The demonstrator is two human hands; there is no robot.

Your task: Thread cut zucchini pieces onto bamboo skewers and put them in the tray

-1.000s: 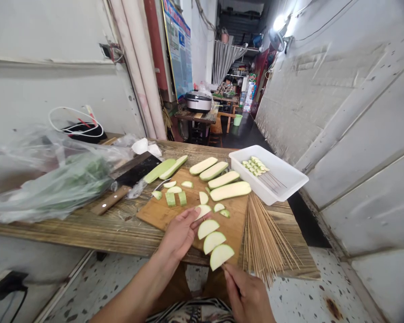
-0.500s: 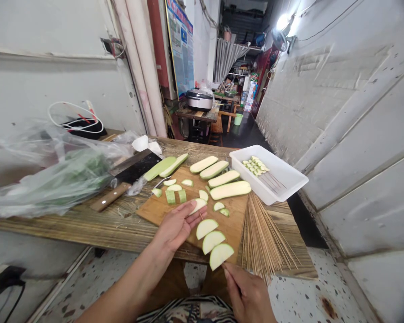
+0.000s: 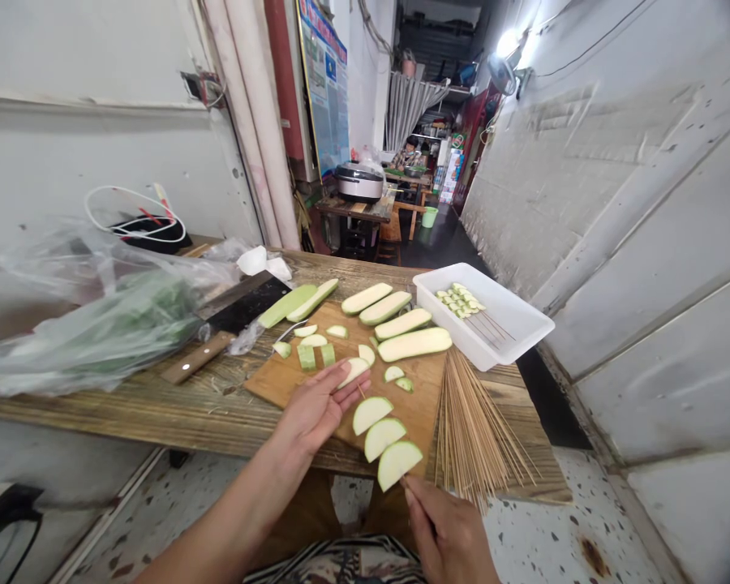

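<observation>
In my right hand (image 3: pixel 447 523) is the lower end of a thin skewer that carries three half-round zucchini slices (image 3: pixel 384 438). Its tip points up toward my left hand (image 3: pixel 322 405), whose fingers are closed on another zucchini slice (image 3: pixel 354 372). Whether the tip has entered that slice I cannot tell. Beneath lies a wooden cutting board (image 3: pixel 273 385) with several loose slices and chunks. Long zucchini halves (image 3: pixel 414 345) lie along its far edge. A fan of bare bamboo skewers (image 3: pixel 478 438) rests right of the board.
A white plastic tray (image 3: pixel 517 324) at the far right holds finished skewers (image 3: pixel 461 300). To the left lie a cleaver (image 3: pixel 199 357) and a clear plastic bag (image 3: pixel 97 324) of greens. Farther back, a rice cooker (image 3: pixel 360 181) stands on a small table, and a person (image 3: pixel 410 154) sits beyond.
Both hands keep nearly the same pose, with the slices and skewer still between them. The view has shifted very slightly. The person in the background has raised their head.
</observation>
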